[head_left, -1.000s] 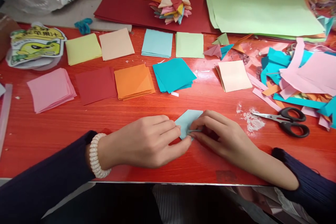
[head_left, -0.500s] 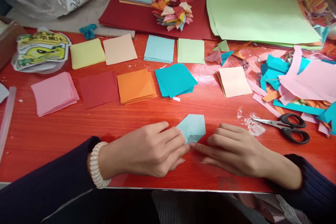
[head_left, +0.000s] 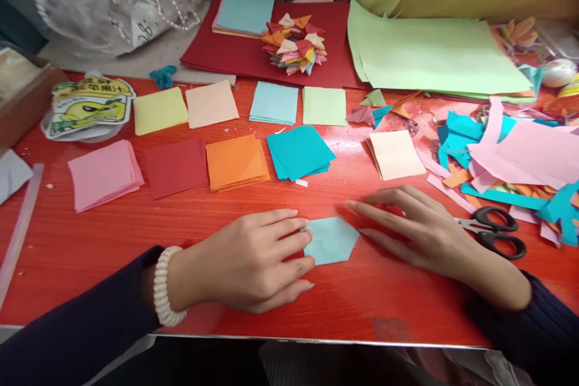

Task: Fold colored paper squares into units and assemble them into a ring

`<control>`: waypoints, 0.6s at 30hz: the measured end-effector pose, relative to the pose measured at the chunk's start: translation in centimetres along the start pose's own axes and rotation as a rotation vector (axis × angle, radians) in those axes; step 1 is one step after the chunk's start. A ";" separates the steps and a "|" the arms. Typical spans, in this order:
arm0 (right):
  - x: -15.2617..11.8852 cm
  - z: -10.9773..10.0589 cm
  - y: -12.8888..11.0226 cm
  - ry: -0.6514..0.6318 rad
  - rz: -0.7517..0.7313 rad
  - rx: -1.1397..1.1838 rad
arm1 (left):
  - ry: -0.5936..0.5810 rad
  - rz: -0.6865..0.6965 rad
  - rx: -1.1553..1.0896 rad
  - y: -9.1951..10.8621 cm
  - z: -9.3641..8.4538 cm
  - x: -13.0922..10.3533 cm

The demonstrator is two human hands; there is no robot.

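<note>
A light blue folded paper [head_left: 333,241] lies flat on the red table, its pointed end to the right. Fingertips of my left hand [head_left: 257,259] rest on the paper's left edge, the fingers spread and flat. My right hand [head_left: 416,229] hovers by the paper's right point, fingers apart and slightly blurred, with nothing held. Whether a fingertip touches that point I cannot tell. Black-handled scissors [head_left: 493,230] lie just right of this hand, their blades partly hidden behind it.
Paper squares in several colours lie in two rows, among them an orange stack [head_left: 236,163] and a teal stack [head_left: 299,154]. Pink and teal scraps [head_left: 525,151] pile up at the right. A ring of folded paper pieces [head_left: 296,45] stands on dark red sheets [head_left: 337,42].
The light blue paper has turned so its point faces right. My right hand has lifted off its lower edge and opened; my left fingers have spread. The view has tilted up slightly.
</note>
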State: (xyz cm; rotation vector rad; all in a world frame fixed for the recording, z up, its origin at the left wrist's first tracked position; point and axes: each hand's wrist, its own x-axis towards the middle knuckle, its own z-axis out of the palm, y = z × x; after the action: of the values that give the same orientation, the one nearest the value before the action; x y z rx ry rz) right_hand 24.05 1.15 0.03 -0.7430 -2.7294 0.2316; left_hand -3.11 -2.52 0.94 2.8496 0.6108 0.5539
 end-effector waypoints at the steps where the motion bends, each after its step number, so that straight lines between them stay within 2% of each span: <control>1: 0.2 0.0 -0.1 0.000 -0.014 -0.010 | -0.010 -0.014 -0.018 -0.3 0.2 -0.1; 5: 0.5 0.2 -0.8 -0.020 -0.133 0.028 | -0.009 -0.066 0.050 -1.2 1.1 0.0; 8: 0.3 0.4 -1.2 -0.035 -0.155 0.085 | -0.010 -0.094 0.084 -1.3 1.4 0.3; 14: 0.7 0.2 -2.4 -0.043 -0.230 0.181 | 0.042 -0.058 0.139 -1.2 1.0 0.6; 18: 0.8 0.5 -2.9 -0.021 -0.230 0.098 | -0.015 -0.058 0.106 -1.2 0.7 0.7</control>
State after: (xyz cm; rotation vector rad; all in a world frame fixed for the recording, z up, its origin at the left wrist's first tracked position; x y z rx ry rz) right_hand 21.84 -0.96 0.47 -0.3981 -2.7699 0.3199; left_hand -2.73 -1.19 0.25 2.9204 0.7385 0.5049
